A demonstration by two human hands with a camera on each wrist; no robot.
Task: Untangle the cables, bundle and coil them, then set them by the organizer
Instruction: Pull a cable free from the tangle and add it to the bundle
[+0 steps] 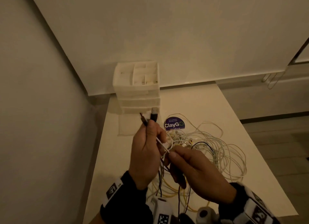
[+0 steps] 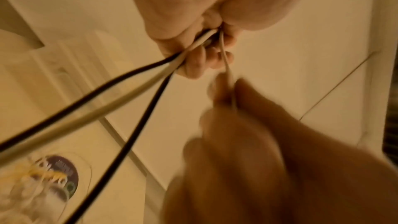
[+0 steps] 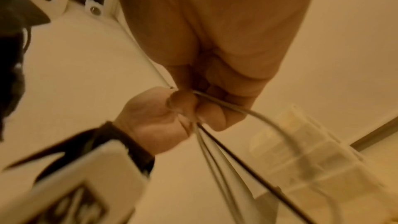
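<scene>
Left hand: the left hand (image 1: 147, 155) is raised above the desk (image 1: 117, 150), fingers curled round a bunch of cable ends; a black USB plug (image 1: 154, 114) and a thinner dark plug (image 1: 143, 120) stick up out of the top of the fist.
Left hand, wrist view: two black cables (image 2: 120, 81) and a pale one leave the closed fingers (image 2: 193, 62) and run down toward the desk.
Right hand: the right hand (image 1: 199, 173) sits just beside the left, thumb and fingers pinching a thin white cable (image 1: 161, 142) that stretches up to the left fist.
Right hand, wrist view: the thumb presses the white cable (image 3: 226, 104) against the curled fingers (image 3: 212, 117).
Cables: the tangled cables (image 1: 217, 150), mostly white with some yellow and black strands, lie loose on the desk under and to the right of the hands.
Organizer: the white organizer (image 1: 137, 88), with open compartments on top and drawers below, stands at the far end of the desk against the wall, beyond the hands.
Sticker: a round dark sticker (image 1: 174, 124) reading "ClayGo" lies flat on the desk between the organizer and the tangle, partly crossed by white strands.
</scene>
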